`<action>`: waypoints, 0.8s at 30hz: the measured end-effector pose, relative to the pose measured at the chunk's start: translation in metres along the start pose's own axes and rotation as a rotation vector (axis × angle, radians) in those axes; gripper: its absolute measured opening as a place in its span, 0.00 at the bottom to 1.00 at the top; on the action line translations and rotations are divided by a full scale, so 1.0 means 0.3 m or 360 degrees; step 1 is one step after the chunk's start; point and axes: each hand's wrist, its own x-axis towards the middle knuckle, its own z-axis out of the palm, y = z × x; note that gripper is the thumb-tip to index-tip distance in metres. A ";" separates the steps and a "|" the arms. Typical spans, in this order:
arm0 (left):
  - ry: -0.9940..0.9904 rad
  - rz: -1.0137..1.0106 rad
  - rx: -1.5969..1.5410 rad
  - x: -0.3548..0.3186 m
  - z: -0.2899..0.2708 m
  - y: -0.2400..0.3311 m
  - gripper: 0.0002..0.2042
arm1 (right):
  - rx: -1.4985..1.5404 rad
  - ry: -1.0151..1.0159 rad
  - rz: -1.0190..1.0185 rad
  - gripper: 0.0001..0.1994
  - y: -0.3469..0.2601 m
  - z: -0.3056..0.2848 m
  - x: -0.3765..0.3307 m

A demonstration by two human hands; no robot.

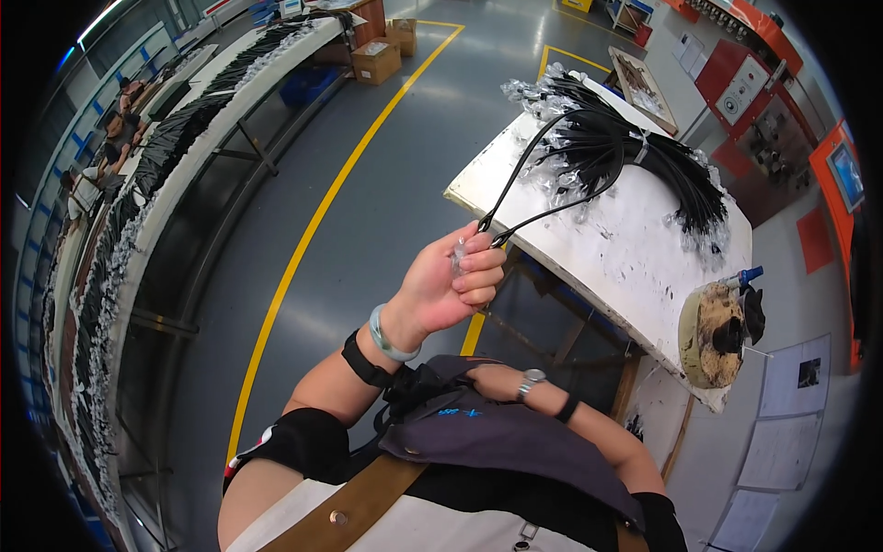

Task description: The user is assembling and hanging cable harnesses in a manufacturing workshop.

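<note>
My left hand [451,281] is closed in front of me, fingers wrapped round both ends of a thin black cable [512,189]. A bit of clear plastic shows between its thumb and fingers. From the fist the cable loops up and right over the white table, across a tied bundle of black cables [612,138] with clear plastic at their ends. My right hand [494,380] rests against the dark purple apron [515,437] at my front. Its fingers are hidden by the cloth, so their state cannot be told.
The white table [598,253] has dark smudges and carries a round tan block [713,336] with a blue-ended tool [743,276]. A red machine panel [733,83] stands behind it. At left, a long bench [152,216] holds many cables, with people beside it. Cardboard boxes [377,62] sit beyond.
</note>
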 end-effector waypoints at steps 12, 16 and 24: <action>0.0099 -0.0300 0.0073 0.026 0.002 -0.076 0.18 | -0.0900 0.1894 -0.0381 0.08 -0.325 -0.692 -0.348; 0.0218 -0.0288 0.0510 0.025 0.022 -0.075 0.19 | -0.0908 0.1684 -0.0403 0.05 -0.296 -0.694 -0.364; 0.0485 0.0187 0.1648 0.022 0.038 -0.081 0.20 | -0.0638 0.1347 -0.0397 0.04 -0.317 -0.727 -0.407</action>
